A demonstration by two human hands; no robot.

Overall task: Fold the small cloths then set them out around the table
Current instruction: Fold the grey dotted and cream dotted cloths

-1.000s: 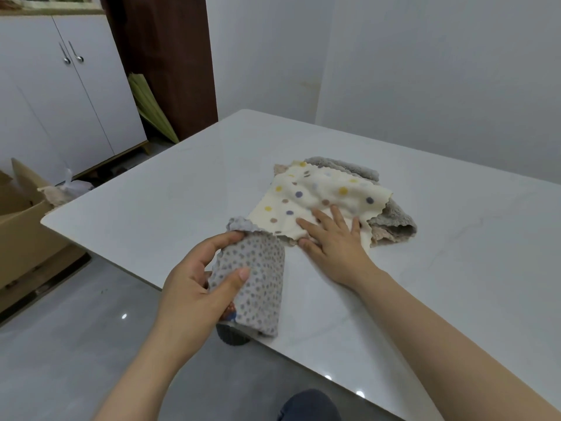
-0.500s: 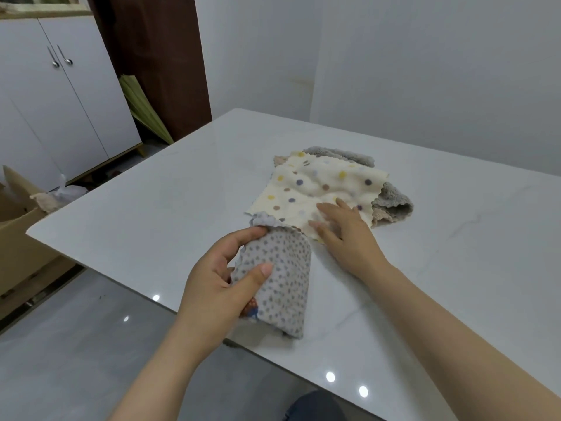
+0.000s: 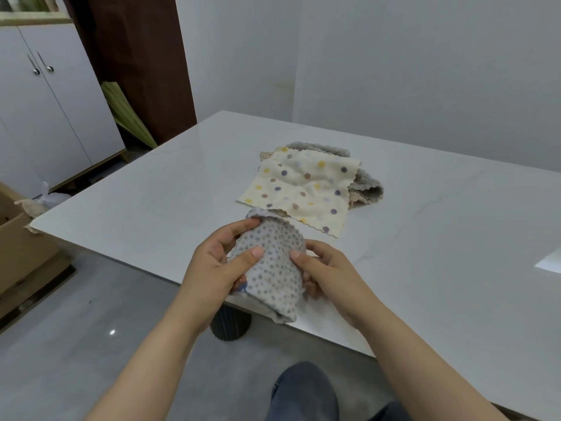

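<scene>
Grey dotted cloth (image 3: 270, 268), folded into a narrow bundle, is held up in both hands over the near edge of a pale marble-look table (image 3: 440, 268). Left hand (image 3: 212, 268) grips the cloth's left side, thumb pressed on its front and fingers curled behind its top edge. Right hand (image 3: 328, 271) pinches its right side, thumb on the front and fingers curled underneath. Just beyond, a cream cloth (image 3: 303, 186) with coloured dots lies spread flat near the middle of the table, resting on a crumpled fluffy grey cloth (image 3: 367, 189) that sticks out at its far and right sides. To the left, past the table, stand a white cupboard (image 3: 54, 110) and a cardboard box (image 3: 18, 247) on the floor.
</scene>
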